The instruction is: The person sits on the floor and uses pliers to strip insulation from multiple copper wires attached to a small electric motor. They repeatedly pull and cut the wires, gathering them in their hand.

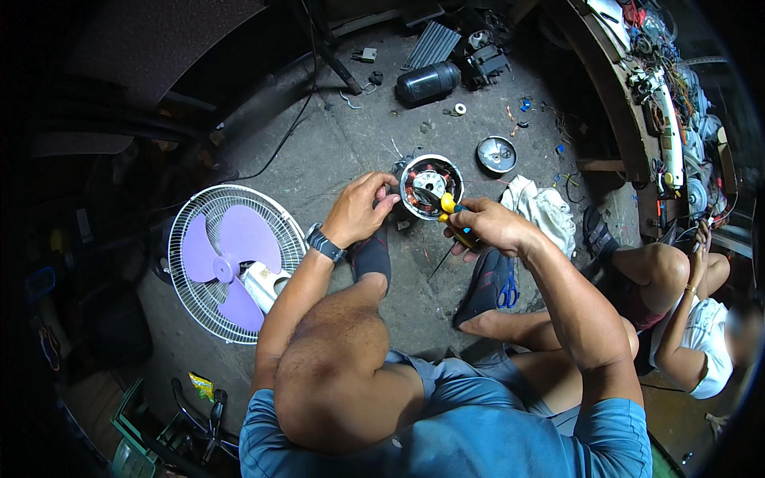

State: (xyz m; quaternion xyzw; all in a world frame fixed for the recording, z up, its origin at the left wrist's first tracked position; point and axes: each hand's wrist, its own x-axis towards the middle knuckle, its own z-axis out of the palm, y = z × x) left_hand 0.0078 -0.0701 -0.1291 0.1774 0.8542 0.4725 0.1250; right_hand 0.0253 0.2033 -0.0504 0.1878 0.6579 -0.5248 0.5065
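Our right hand [496, 226] is closed around the yellow-and-blue pliers [448, 204], whose metal end reaches over the open motor housing [408, 166]; we cannot tell whether the jaws grip anything there. Our left hand [360, 210] is half curled beside the housing's left side, thumb and fingertips close together, and we cannot make out whether they pinch something small. The housing sits on the concrete floor [335, 135] just beyond our feet, its copper-coloured windings [449, 178] exposed around a pale centre. To work well here, we should keep the pliers' tips off those windings, since a nick could spoil them, squeeze gently, and steady the rim with the left fingers so the housing does not turn. Beyond it, to the right, lie a round metal cover [497, 154] and a crumpled white cloth [540, 213]; blue-handled scissors [508, 293] rest beside our right shoe. Well to the left stands the fan [225, 268] with purple blades, while a co-worker [693, 350] sits at the far right.
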